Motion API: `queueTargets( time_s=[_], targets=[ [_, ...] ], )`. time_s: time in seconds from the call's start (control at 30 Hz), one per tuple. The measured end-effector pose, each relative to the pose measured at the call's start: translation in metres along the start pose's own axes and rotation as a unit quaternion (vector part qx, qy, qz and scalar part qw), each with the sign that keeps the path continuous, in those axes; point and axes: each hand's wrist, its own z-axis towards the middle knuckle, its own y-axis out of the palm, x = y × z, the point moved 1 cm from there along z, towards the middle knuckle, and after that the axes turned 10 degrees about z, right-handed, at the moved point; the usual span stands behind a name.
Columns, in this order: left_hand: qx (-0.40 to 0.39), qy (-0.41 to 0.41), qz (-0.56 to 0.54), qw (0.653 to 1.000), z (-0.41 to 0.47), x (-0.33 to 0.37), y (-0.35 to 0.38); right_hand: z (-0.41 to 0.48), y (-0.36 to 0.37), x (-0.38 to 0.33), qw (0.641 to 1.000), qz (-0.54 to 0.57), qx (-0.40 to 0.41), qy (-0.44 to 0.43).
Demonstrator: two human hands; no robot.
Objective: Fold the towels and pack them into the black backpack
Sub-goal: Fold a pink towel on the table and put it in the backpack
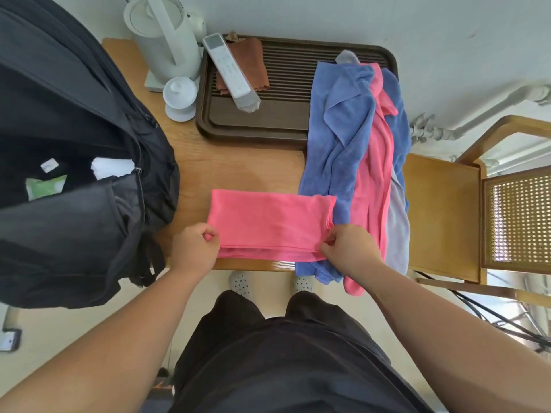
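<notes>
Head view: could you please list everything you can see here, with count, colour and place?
folded towel: 1, pink, table's near edge, between the hands
loose towels: several, blue, pink and grey, heaped at table's right end, over tray's corner
backpack: 1, black, open, table's left end
table: 1, wooden, centre
tray: 1, dark brown, table's far side
kettle: 1, white, far left corner
lidded cup: 1, white, in front of kettle
remote: 1, white, on tray
cloth: 1, brown, on tray under remote
chair: 1, wood with cane back, right of table
left hand: 1, pinches folded towel's left end
right hand: 1, pinches its right near corner
</notes>
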Motion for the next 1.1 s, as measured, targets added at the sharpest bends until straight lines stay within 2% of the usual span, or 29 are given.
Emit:
queueTargets(
  time_s=[0.1,0.23,0.5,0.6,0.7,0.8,0.93,1.1],
  targets=[
    [-0.018,0.006,-0.026,0.999,-0.005,0.006,-0.001,0.001,-0.001,0.003,0.999,-0.032,0.003,0.015],
    [-0.100,-0.002,-0.036,0.994,-0.007,0.003,0.005,0.003,0.004,0.009,0.997,-0.070,-0.016,0.026],
    [-0.179,0.008,0.089,0.980,0.002,-0.008,0.011,0.011,0.005,0.005,0.979,-0.170,-0.100,0.046],
    [-0.230,-0.009,0.163,0.959,0.007,0.001,0.004,0.008,-0.003,-0.019,0.966,-0.231,-0.117,0.004],
    [-0.140,0.003,0.267,0.953,0.019,0.009,-0.003,0.006,-0.001,-0.051,0.974,-0.194,-0.045,-0.112],
    [-0.072,-0.049,0.202,0.975,0.028,0.015,0.003,0.021,0.025,-0.066,0.959,-0.143,0.032,-0.244],
    [-0.045,-0.119,0.117,0.985,0.040,0.019,0.017,0.047,0.058,-0.045,0.954,-0.221,-0.017,-0.202],
    [-0.027,-0.095,0.101,0.990,0.054,0.026,0.027,0.054,0.077,-0.014,0.957,-0.233,0.006,-0.171]
  ],
)
